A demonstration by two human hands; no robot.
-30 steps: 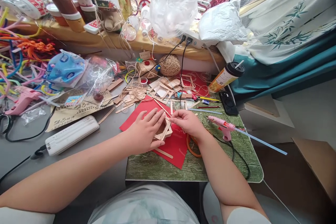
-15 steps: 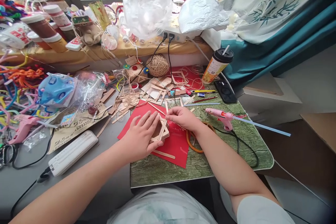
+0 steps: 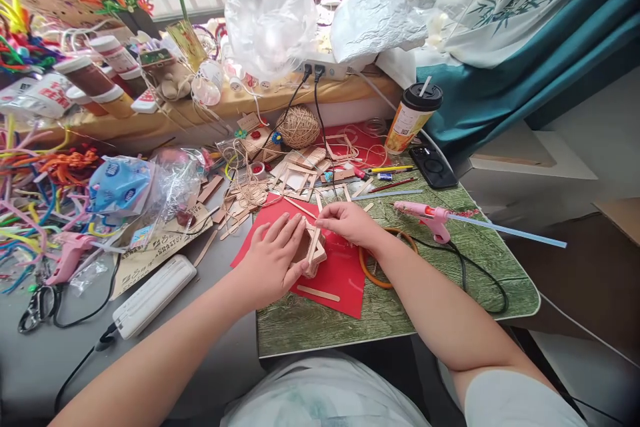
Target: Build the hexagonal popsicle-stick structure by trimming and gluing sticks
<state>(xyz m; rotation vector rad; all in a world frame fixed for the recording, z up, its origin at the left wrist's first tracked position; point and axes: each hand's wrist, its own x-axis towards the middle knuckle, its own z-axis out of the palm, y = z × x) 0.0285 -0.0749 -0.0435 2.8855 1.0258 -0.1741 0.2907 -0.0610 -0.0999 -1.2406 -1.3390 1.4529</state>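
A small frame of stacked wooden craft sticks [image 3: 314,265] lies on a red sheet [image 3: 347,280]. My left hand [image 3: 274,259] rests over its left side with the fingers spread, the thumb at its lower edge. The fingers of my right hand [image 3: 345,221] are pinched together at the frame's upper right corner, by the end of a light stick [image 3: 314,245] on its top. What lies between those fingertips is too small to make out. One loose craft stick [image 3: 319,293] lies on the red sheet below the frame.
On the right lies a pink glue gun [image 3: 431,215] with a long glue stick, beside an orange ring [image 3: 380,280]. Behind are a drink cup [image 3: 413,119], a phone [image 3: 433,167] and a twine ball [image 3: 299,127]. A white power strip [image 3: 154,296] lies left.
The camera view has shifted a little, so the table items appear moved. Both hands stay at the frame, and the stick on top now lies closer along its right side.
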